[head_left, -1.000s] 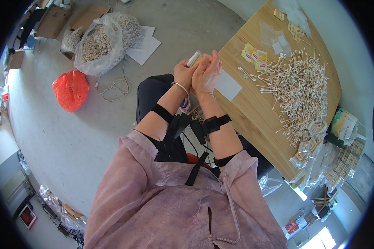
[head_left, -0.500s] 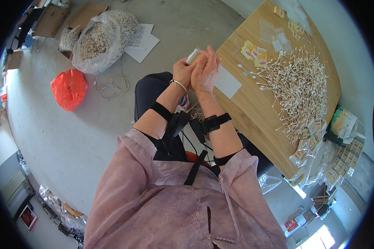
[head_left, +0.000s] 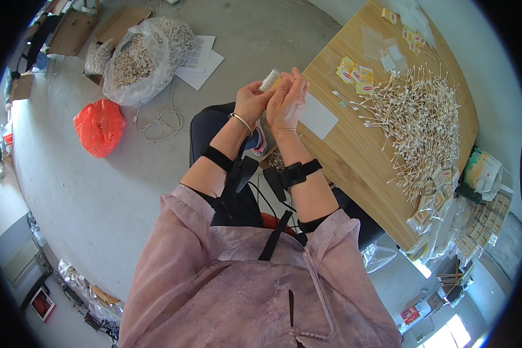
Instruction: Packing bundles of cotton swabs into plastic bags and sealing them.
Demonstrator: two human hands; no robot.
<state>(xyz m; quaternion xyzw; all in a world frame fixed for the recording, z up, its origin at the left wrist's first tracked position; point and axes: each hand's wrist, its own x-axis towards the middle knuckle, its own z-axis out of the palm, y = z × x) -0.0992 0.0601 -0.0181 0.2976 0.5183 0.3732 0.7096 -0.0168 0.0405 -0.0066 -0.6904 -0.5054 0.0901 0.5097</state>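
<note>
- Left hand (head_left: pixel 251 101) is closed around the swab bundle (head_left: pixel 269 80).
- Right hand (head_left: pixel 285 105) rests against it, fingers nearly straight; cannot tell whether it grips.
- Swab bundle sits left of the bench (head_left: pixel 354 153).
- Loose swabs (head_left: pixel 417 122) heap there.

The left hand (head_left: pixel 250 104) and right hand (head_left: pixel 286 105) cupped a bundle of swabs (head_left: pixel 269 80) between them. At three o'clock from them, a wooden table (head_left: pixel 359 165) bore a loose swab heap (head_left: pixel 417 122); yellow cards (head_left: pixel 356 75) lay between two and three. A red bag (head_left: pixel 99 127) sat at nine, a stuffed clear bag (head_left: pixel 136 64) between nine and ten.
</note>
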